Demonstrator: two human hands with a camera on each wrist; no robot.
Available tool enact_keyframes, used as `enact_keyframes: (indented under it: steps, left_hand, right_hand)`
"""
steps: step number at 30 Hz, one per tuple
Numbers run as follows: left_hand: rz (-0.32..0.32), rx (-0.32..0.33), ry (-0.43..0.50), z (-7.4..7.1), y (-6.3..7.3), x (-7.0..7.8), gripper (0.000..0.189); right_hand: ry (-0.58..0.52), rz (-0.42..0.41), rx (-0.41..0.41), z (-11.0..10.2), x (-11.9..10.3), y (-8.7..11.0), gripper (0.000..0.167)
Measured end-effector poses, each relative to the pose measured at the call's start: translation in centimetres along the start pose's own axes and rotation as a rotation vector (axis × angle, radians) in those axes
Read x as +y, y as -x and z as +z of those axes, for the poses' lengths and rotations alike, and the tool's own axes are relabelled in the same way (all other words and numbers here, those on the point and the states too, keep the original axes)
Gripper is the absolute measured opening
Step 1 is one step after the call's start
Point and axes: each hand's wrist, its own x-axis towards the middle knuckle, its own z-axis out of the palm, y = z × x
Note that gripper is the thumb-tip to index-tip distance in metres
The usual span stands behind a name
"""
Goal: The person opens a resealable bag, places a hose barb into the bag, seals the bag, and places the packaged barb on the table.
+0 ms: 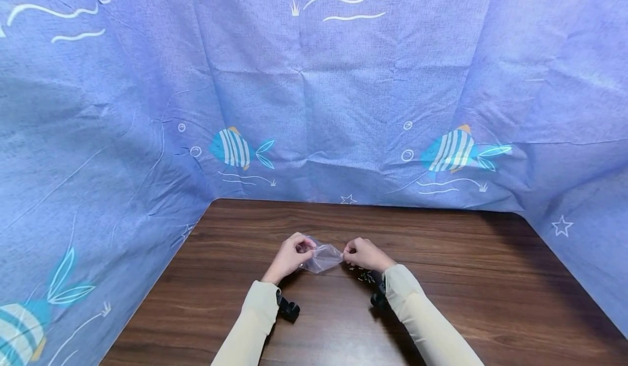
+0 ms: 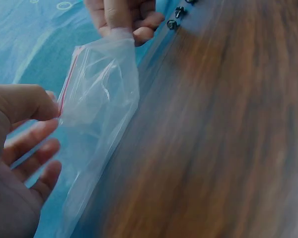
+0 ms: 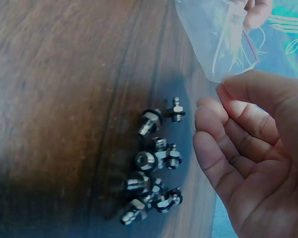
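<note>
A clear zip-lock bag (image 1: 325, 258) with a red line along its seal is stretched between the two hands above the table. My left hand (image 1: 293, 255) pinches the bag at the red seal line, its other fingers spread apart in the left wrist view. At the opposite end, my right hand (image 1: 364, 253) pinches a corner of the bag between thumb and forefinger. The bag looks flat, with nothing visible inside. Below the right hand lie several small metal threaded fittings (image 3: 154, 161), with hex collars and ribbed tips, loosely grouped on the wood.
The brown wood-grain table (image 1: 221, 322) reaches back to a blue fabric curtain (image 1: 353, 109) printed with fish, which also hangs at both sides. A dark camera mount (image 1: 288, 309) is strapped at the left wrist, and another (image 1: 378, 299) at the right.
</note>
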Motion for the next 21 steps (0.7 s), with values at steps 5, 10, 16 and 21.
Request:
enact_keyframes:
  steps: [5,10,16,21]
  left_hand:
    - [0.047,-0.099,0.029,0.4,-0.1,0.3,0.035]
    - [-0.005,-0.219,0.011,0.7,0.1,0.5,0.046]
    - [-0.033,-0.254,0.039,1.1,0.4,0.0,0.042]
    - [-0.057,-0.259,0.057,1.4,0.6,-0.4,0.053]
  right_hand:
    - [-0.014,-0.010,0.001,-0.2,-0.4,0.0,0.013]
    - [-0.005,-0.023,-0.009,-0.2,-0.5,-0.1,0.013]
    - [-0.022,-0.042,-0.007,-0.2,-0.5,-0.1,0.013]
    - [-0.001,-0.070,0.008,-0.2,-0.3,-0.1,0.012]
